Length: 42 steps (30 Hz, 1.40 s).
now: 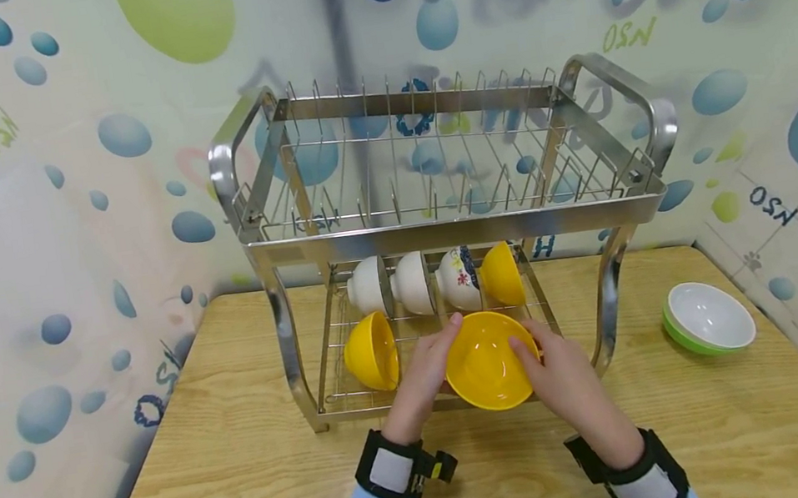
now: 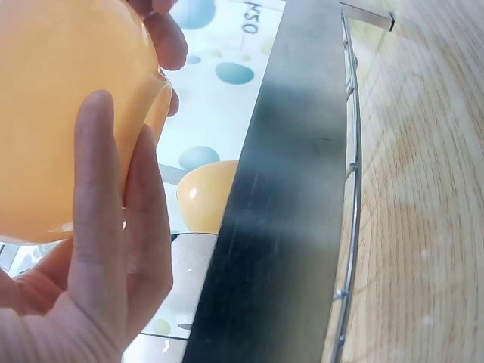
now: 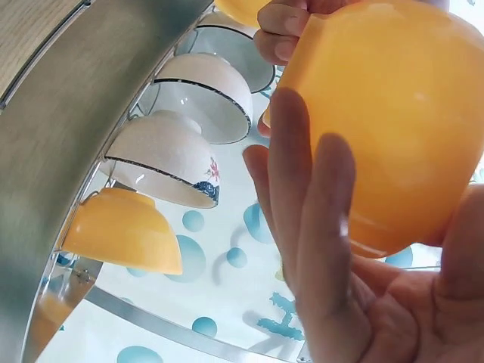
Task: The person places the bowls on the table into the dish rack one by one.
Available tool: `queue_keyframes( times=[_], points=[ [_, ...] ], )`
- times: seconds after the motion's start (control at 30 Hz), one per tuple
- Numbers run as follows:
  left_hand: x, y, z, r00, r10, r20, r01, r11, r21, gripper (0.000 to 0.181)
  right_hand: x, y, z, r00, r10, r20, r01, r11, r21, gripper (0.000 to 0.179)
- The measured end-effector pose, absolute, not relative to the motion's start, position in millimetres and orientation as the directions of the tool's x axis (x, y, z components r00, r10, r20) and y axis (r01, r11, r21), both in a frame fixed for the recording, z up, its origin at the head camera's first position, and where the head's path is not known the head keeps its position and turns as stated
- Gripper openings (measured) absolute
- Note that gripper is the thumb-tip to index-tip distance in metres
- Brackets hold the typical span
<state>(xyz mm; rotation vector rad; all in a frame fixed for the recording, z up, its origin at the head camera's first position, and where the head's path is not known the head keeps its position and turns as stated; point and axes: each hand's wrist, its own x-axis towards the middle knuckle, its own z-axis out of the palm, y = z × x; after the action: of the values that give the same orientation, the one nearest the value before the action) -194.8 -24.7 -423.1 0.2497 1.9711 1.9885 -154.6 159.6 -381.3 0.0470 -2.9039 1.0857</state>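
Note:
In the head view a yellow bowl (image 1: 488,365) is held in front of the rack's lower shelf, its inside turned up toward the head camera. My left hand (image 1: 427,363) grips its left side, the thumb at the rim. On the opposite side my right hand (image 1: 565,374) holds it, with the thumb over the rim. Both wrist views show fingers spread along the outside of the bowl (image 2: 60,113). Just left of my left hand another yellow bowl (image 1: 371,354) stands on edge on the lower shelf. Behind is a row with white bowls (image 1: 413,285), a patterned bowl (image 1: 458,279) and a yellow one (image 1: 503,276).
A two-tier metal dish rack (image 1: 457,231) stands on the wooden table (image 1: 209,476) against a patterned backdrop. Wire dividers line its upper tier. To the right, a white bowl (image 1: 710,315) sits in a green one (image 1: 683,340).

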Motion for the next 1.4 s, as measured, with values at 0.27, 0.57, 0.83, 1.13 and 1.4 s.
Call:
queue_keyframes(
  times=[0.27, 0.57, 0.83, 1.13, 1.4],
  points=[
    [-193.3, -26.7, -420.2, -0.964, 0.236, -0.119, -0.127, -0.018, 0.992, 0.072, -151.2, 163.9, -378.7, -0.993, 0.066, 0.102, -0.027, 0.698, -0.716, 0.034],
    [-192.8, -33.9, -415.9, -0.989, 0.127, -0.081, -0.09, -0.066, 0.994, 0.064, -147.3, 171.0, -376.5, -0.982, 0.112, 0.151, -0.036, 0.675, -0.737, 0.026],
    [-193.7, -37.3, -414.0, -1.0, -0.017, 0.004, 0.003, 0.057, 0.998, 0.057, -143.5, 185.4, -381.3, -0.943, 0.171, 0.285, -0.084, 0.708, -0.701, 0.022],
    [-192.7, -36.8, -411.0, -0.987, -0.113, 0.114, 0.092, 0.19, 0.977, 0.054, -139.6, 205.2, -382.1, -0.915, 0.265, 0.305, -0.008, 0.742, -0.671, 0.035],
    [-191.7, -36.7, -408.5, -0.972, -0.157, 0.174, 0.126, 0.273, 0.954, 0.052, -140.8, 217.7, -382.8, -0.885, 0.326, 0.331, 0.035, 0.757, -0.652, 0.038]
  ],
)
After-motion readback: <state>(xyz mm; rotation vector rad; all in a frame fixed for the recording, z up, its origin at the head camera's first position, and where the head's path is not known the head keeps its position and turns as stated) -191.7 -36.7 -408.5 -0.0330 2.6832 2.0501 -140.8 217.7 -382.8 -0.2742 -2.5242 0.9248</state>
